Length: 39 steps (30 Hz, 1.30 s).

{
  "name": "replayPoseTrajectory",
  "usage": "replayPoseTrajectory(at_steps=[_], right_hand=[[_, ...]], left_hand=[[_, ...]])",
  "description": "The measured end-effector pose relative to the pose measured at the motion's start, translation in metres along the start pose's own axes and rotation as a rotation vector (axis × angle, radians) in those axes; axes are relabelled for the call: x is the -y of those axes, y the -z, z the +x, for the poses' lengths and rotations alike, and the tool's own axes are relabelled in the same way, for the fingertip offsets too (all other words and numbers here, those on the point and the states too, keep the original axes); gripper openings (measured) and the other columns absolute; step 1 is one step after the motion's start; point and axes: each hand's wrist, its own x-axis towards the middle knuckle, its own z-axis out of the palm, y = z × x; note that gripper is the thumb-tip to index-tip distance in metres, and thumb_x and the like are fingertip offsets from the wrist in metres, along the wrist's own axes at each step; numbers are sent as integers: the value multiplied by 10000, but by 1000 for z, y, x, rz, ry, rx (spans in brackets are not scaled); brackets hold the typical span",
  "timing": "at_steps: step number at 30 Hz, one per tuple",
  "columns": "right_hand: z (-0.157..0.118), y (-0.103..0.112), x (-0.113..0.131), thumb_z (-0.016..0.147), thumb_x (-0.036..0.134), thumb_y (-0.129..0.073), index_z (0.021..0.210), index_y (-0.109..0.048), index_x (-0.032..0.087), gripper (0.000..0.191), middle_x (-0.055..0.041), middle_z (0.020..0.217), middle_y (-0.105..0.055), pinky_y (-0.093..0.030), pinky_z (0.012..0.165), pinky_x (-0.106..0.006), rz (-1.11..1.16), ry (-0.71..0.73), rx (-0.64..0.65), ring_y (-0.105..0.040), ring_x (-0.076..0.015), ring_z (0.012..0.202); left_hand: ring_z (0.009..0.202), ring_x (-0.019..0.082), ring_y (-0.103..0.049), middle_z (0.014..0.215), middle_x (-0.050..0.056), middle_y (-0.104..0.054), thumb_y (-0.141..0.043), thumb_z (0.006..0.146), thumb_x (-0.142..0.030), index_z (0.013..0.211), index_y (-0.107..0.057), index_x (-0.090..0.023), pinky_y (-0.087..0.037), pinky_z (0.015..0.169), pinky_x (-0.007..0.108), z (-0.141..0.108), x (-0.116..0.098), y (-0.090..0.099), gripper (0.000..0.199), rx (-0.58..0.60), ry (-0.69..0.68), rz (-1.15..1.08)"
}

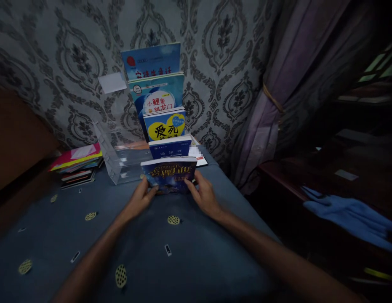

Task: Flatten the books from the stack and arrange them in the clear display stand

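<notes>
Both my hands grip a dark blue book (169,174) with gold lettering that reads upside down. My left hand (143,194) is closed on its left edge, thumb on the cover. On the opposite edge my right hand (204,192) is closed the same way. Right behind it, in rising tiers, stand a blue book (170,149), a blue book with a yellow heart (165,126), a teal book (158,94) and a taller blue book (154,61). They stand in a clear plastic rack (112,166), whose left part shows no books.
Left of the rack lies a stack of books and folders (78,164). White papers (197,153) lie behind the right side. The patterned wall (221,80) rises behind. A tied curtain (262,113) hangs at the right, near a blue cloth (350,214). The tablecloth (145,269) is dark blue.
</notes>
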Motion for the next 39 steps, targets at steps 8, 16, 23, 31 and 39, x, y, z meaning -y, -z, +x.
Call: replayPoseTrajectory(at_steps=[8,16,23,31,39], right_hand=[[89,17,-6,995,464,-472,1023,-575,239,250,-69,888,-670,-561,772,-425,-54,199,-200,-652,-256,813],[119,21,-11,1002,514,-476,1061,-580,244,295,-41,889,-651,-581,799,-435,-16,253,-241,-649,-231,806],[118,23,-20,985,439,-536,1026,-575,233,214,-46,876,-662,-584,762,-438,0,232,-177,-661,-243,796],[110,17,-32,980,443,-539,1001,-573,247,200,-34,884,-656,-597,711,-411,20,195,-165,-648,-228,810],[121,15,-29,970,401,-563,1044,-598,249,172,-27,909,-664,-588,764,-390,76,197,-154,-641,-212,814]], left_hand=[[942,240,-632,1010,54,-668,-585,860,-142,1093,-547,-223,-496,888,375,77,-40,4,250,-324,-262,443],[872,200,-621,949,26,-623,-576,898,-140,1070,-489,-224,-510,826,349,100,-45,-1,209,-390,-358,442],[826,200,-619,884,18,-624,-605,896,-184,1028,-504,-225,-509,775,327,101,-38,-1,171,-358,-339,457],[835,208,-604,893,16,-623,-593,871,-163,996,-494,-235,-495,772,333,100,-28,-2,175,-335,-316,522],[817,198,-612,885,16,-639,-629,852,-132,978,-532,-219,-507,774,337,100,-32,2,181,-355,-299,508]])
